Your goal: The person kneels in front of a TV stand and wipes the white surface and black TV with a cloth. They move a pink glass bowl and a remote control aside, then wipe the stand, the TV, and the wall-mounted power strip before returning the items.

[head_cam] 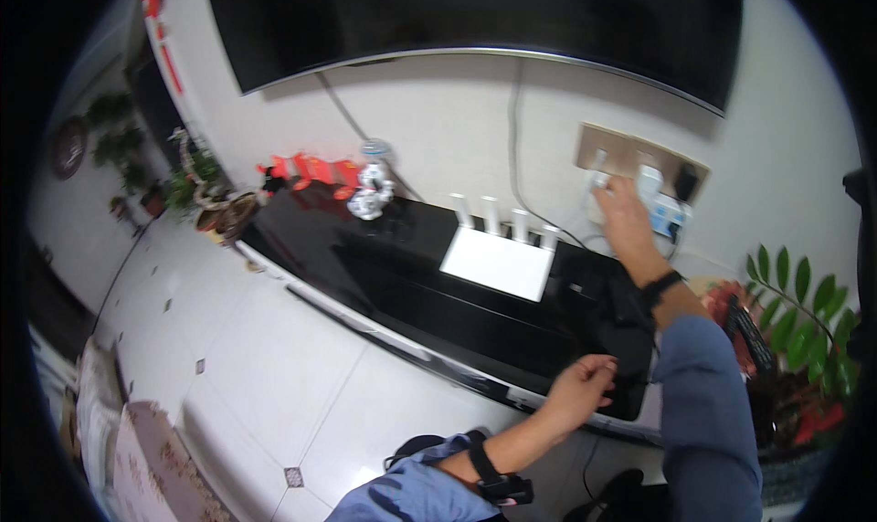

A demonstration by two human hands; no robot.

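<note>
My right hand (622, 210) reaches to the wall socket panel (610, 145), its fingertips at a white plug or cord (593, 179) on the panel's left side. Blur hides whether the fingers grip it. Just right of that hand, a white adapter (649, 179) and a black plug (686, 179) sit in the panel. A small white and blue block (661, 215) hangs below them. My left hand (581, 392) hovers over the front right of the glossy black cabinet top (411, 289), fingers curled together. Anything between them is too blurred to tell.
A white router (503, 262) with upright antennas stands on the cabinet. Red ornaments (315, 171) and a white figurine (371, 192) are farther left. A television (479, 15) hangs above, with a grey cable (514, 131) below it. A leafy plant (801, 316) stands right.
</note>
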